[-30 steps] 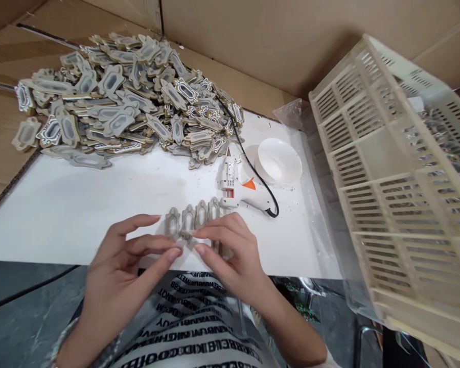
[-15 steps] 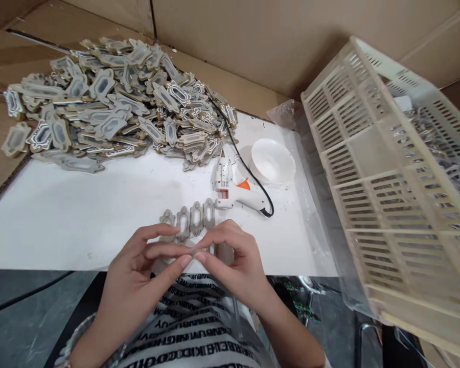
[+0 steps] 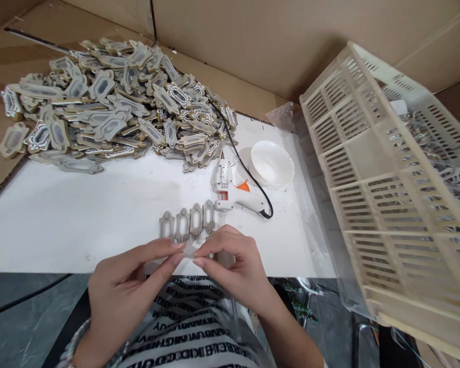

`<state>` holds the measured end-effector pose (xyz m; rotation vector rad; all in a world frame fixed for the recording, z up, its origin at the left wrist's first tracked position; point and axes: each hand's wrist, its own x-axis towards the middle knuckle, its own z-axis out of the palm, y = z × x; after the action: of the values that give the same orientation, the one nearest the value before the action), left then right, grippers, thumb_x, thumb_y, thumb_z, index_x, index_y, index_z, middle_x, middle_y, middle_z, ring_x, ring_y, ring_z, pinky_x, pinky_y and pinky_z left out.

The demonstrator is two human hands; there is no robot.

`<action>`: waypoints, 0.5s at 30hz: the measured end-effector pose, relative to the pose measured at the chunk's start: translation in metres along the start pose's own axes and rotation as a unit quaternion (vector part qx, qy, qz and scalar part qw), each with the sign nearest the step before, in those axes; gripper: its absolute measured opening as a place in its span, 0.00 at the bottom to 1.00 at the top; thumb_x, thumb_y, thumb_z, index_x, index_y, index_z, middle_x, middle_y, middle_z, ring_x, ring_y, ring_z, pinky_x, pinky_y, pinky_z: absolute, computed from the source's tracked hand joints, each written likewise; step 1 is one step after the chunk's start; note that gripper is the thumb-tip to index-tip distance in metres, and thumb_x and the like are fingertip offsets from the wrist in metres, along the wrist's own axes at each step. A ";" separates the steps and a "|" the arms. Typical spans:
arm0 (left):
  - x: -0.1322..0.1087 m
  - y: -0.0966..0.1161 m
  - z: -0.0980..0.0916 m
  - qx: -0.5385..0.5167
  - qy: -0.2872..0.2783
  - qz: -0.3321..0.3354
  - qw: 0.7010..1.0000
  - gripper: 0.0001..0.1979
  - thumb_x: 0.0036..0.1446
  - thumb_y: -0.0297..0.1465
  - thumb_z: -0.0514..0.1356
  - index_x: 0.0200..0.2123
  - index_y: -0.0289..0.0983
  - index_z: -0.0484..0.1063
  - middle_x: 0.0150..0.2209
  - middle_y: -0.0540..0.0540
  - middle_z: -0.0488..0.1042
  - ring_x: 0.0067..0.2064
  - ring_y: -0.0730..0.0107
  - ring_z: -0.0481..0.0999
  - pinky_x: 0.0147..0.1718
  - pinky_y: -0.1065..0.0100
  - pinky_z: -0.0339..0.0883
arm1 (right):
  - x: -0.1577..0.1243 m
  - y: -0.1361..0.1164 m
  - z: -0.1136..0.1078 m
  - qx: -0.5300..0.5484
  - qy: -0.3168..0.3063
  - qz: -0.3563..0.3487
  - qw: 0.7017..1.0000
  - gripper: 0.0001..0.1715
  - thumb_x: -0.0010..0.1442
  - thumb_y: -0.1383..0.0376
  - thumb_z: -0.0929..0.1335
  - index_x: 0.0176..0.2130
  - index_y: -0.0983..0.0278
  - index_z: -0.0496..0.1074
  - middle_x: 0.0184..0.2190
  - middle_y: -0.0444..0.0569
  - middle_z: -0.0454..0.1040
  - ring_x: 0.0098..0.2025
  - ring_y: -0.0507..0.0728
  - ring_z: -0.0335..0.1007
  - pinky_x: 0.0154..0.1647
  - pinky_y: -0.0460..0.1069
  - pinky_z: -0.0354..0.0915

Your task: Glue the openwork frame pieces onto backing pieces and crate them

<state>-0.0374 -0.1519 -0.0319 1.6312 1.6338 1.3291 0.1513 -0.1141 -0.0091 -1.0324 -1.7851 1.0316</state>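
My left hand (image 3: 124,273) and my right hand (image 3: 233,260) meet near the table's front edge. Between their fingertips is a small, thin, translucent whitish piece (image 3: 188,254), one end pinched by each hand; its exact kind is too small to make out. Just beyond the fingers stands a row of several grey ornate frame-shaped plates (image 3: 196,235) with long openings. Another such plate is partly hidden behind my right fingers. Past the row's right end lies a white hot glue gun (image 3: 247,198) with an orange trigger, its nozzle pointing away from me.
A large heap of similar frame plates (image 3: 115,105) covers the back left of the white tabletop (image 3: 61,220). A white bowl (image 3: 272,171) sits right of the glue gun, whose black cord (image 3: 233,140) runs into the heap. A tilted plastic crate (image 3: 368,156) holding metal-looking parts stands at right.
My left hand has shifted left and its index finger has come down onto the thumb. More of the thin piece now shows between the two hands, and the left plates are less covered.
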 end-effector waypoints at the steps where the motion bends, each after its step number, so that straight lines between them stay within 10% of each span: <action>1: 0.000 -0.001 -0.001 0.004 0.005 0.008 1.000 0.03 0.62 0.35 0.67 0.38 0.50 0.82 0.34 0.59 0.85 0.35 0.72 0.85 0.37 0.72 0.83 | 0.000 0.001 -0.001 -0.027 0.009 -0.014 0.999 0.05 0.64 0.68 0.73 0.34 0.62 0.78 0.27 0.41 0.80 0.31 0.51 0.73 0.37 0.47 0.67; 8: 0.006 0.002 -0.008 -0.001 0.052 -0.008 0.999 0.04 0.60 0.30 0.67 0.36 0.46 0.80 0.35 0.58 0.84 0.40 0.69 0.85 0.49 0.63 0.82 | 0.008 0.016 -0.004 -0.427 0.142 -0.167 0.877 0.10 0.62 0.76 0.71 0.32 0.63 0.74 0.27 0.43 0.80 0.33 0.56 0.64 0.38 0.52 0.57; 15: 0.009 0.000 -0.013 -0.024 0.020 0.021 0.999 0.05 0.59 0.26 0.66 0.35 0.44 0.77 0.41 0.55 0.84 0.49 0.65 0.83 0.58 0.58 0.77 | 0.015 0.017 0.000 -0.522 0.116 -0.182 0.825 0.14 0.60 0.77 0.70 0.26 0.63 0.72 0.22 0.44 0.74 0.34 0.57 0.60 0.35 0.53 0.50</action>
<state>-0.0505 -0.1478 -0.0241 1.6281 1.5864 1.4198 0.1505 -0.0944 -0.0213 -1.2563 -2.2146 -0.4101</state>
